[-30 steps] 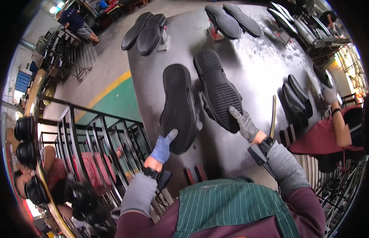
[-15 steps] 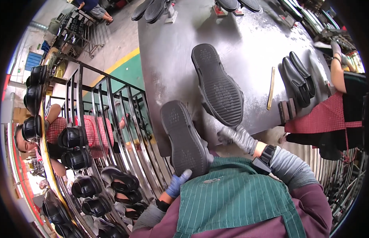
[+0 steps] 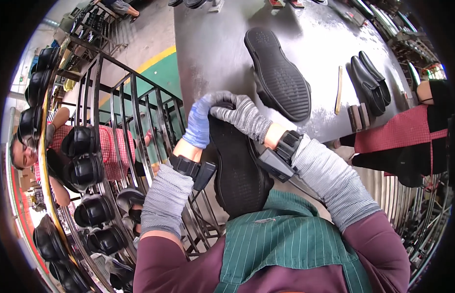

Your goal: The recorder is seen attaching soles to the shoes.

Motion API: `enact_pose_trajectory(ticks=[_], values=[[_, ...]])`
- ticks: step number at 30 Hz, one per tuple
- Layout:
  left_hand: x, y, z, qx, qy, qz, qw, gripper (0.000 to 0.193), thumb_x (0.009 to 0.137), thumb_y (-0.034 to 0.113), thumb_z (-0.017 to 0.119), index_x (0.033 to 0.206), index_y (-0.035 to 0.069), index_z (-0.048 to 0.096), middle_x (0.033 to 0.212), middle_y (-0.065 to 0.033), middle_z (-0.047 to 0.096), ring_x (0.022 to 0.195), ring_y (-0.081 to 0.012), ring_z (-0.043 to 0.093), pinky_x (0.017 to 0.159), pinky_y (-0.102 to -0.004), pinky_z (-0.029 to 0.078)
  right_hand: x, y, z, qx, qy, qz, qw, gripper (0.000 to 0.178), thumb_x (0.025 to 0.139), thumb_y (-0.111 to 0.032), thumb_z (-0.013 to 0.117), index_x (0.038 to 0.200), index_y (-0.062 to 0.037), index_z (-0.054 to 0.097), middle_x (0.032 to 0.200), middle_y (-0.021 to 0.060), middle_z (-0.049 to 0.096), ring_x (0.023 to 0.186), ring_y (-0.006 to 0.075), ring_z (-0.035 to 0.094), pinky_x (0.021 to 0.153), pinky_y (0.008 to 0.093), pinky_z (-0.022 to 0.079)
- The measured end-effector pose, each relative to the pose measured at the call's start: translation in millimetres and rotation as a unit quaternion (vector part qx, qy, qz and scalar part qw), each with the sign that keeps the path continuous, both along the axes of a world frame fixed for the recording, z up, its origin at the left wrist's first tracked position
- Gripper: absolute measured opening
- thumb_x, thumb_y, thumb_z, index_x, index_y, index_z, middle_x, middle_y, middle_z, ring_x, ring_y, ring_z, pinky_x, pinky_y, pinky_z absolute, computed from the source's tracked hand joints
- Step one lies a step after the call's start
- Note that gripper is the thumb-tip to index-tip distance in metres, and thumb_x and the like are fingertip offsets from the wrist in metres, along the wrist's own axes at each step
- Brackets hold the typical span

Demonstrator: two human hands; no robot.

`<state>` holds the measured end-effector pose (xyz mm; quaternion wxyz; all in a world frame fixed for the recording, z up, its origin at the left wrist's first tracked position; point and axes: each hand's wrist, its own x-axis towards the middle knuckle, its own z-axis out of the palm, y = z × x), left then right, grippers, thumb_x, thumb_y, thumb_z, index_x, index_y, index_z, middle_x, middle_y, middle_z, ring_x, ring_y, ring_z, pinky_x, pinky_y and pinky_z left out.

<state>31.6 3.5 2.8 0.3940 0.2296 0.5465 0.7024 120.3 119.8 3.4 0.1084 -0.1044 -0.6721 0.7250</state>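
Right in front of me, a black shoe [image 3: 239,176] lies sole-up, its ridged tread showing and its near end against my green apron. My left hand [image 3: 200,117], in a blue glove, is closed round the far end of this shoe. My right hand [image 3: 242,115], gloved in grey, grips the same end, its fingers meeting the left ones there. The fingertips and the shoe's upper are partly hidden. Beyond my right hand, a second black shoe [image 3: 281,78] rests sole-up on the metal table, untouched.
On the metal table [image 3: 213,58] lie a thin yellowish strip [image 3: 339,90], a pair of black slip-on shoes [image 3: 369,85] and dark blocks [image 3: 358,118]. A rack with black shoes [image 3: 83,168] stands at left, a person [image 3: 66,141] behind it. Another person's red checked apron [image 3: 393,129] is at right.
My left hand has gone from the near shoe's near end up to its far end. My right hand has left the second shoe's toe and joined it. The view has shifted.
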Motion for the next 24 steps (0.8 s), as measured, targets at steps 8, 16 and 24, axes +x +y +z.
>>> enact_pose_trajectory(ticks=[8, 16, 24], values=[[64, -31, 41, 0.013, 0.383, 0.128, 0.915, 0.048, 0.096, 0.037, 0.042, 0.113, -0.004, 0.06, 0.113, -0.0145, 0.062, 0.104, -0.0223, 0.058, 0.094, -0.0301, 0.044, 58, -32, 39, 0.083, 0.106, -0.063, 0.989, 0.024, 0.08, -0.017, 0.07, 0.101, -0.0061, 0.065, 0.113, 0.0113, 0.063, 0.105, 0.0279, 0.06, 0.094, 0.0355, 0.045], [89, -57, -25, -0.236, 0.297, 0.206, 0.902, 0.051, 0.089, 0.029, 0.064, 0.126, -0.001, 0.046, 0.109, -0.0149, 0.062, 0.099, -0.0219, 0.059, 0.091, -0.0348, 0.045, 60, -52, -1, 0.189, -0.082, -0.257, 0.944, 0.065, 0.078, -0.035, 0.072, 0.123, 0.0032, 0.048, 0.119, 0.0248, 0.054, 0.113, 0.0396, 0.051, 0.1, 0.0418, 0.039], [85, -50, -23, -0.117, 0.178, 0.237, 0.948, 0.054, 0.091, 0.05, 0.056, 0.108, -0.001, 0.059, 0.095, -0.0058, 0.065, 0.084, -0.0146, 0.054, 0.08, -0.0304, 0.045, 65, -39, 8, 0.223, -0.142, -0.143, 0.954, 0.072, 0.088, -0.06, 0.049, 0.116, 0.0065, 0.05, 0.109, 0.0306, 0.058, 0.106, 0.0424, 0.056, 0.09, 0.0449, 0.044]])
